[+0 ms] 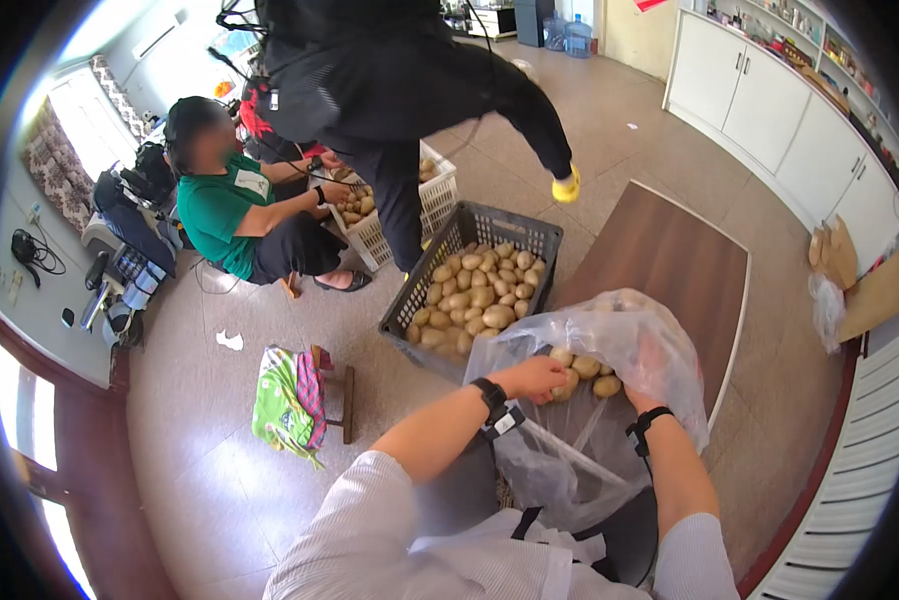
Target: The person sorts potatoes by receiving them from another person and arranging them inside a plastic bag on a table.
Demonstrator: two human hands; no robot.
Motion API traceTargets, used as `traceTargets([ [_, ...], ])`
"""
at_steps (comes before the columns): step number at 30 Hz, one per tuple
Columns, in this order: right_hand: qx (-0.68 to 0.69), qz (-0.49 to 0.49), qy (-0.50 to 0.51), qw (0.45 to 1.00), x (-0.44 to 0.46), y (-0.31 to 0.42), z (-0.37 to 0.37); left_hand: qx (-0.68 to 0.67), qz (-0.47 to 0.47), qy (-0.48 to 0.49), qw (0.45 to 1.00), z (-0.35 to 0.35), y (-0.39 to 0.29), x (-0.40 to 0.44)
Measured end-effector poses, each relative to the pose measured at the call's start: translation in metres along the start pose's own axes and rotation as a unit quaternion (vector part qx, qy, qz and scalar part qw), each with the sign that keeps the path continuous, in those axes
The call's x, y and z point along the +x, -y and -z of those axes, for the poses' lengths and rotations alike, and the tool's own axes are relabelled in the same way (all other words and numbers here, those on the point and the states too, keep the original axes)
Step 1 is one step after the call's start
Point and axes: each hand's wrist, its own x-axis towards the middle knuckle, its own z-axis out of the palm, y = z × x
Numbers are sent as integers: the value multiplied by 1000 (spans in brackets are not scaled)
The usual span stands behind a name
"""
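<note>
A clear plastic bag (580,470) lies open in front of me, with several potatoes (607,386) showing in its mouth. My left hand (532,379) reaches in from the left, its fingers closed around a potato (565,386) at the near side of the group. On the bag's right side is my right hand (652,368), under a fold of the film beside the potatoes. The cloudy plastic veils its fingers, so their grip does not show. Just beyond the bag, a black crate (398,318) full of potatoes stands on the floor.
A brown wooden board (660,250) lies right of the crate. A person in a green shirt (215,215) sits by a white crate (438,205) of potatoes. Another person in black (370,90) stands behind the black crate, one leg raised. A cloth-covered stool (290,400) stands left.
</note>
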Motion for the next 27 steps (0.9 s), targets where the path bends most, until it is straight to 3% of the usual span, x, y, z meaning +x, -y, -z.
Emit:
traceTargets([
  [2,-15,13,-3,1000,16,-3,-13,0,-12,-4,1000,2,2,2],
  [4,132,12,-17,991,26,-16,-36,16,-2,9,1000,8,-7,-3],
  [5,131,10,-19,991,28,-12,-32,18,-3,11,1000,10,-4,0],
  [7,-43,-5,29,999,26,12,-15,-26,-38,-13,999,11,7,9],
  [11,-71,-13,-7,997,14,24,-25,-62,-35,-27,997,12,10,12],
  [13,-85,-28,38,995,9,46,-4,-60,-38,-51,996,10,6,9],
  [17,-90,-77,29,993,-10,44,-14,-55,-50,-37,997,11,6,9],
  [23,-161,-13,-58,985,-47,43,3,-22,-37,-44,998,8,3,6],
  [25,-134,12,27,991,-60,36,5,-9,-69,-51,996,7,10,11],
  [27,-115,16,32,993,-74,26,-8,-3,-50,-44,998,8,11,11],
])
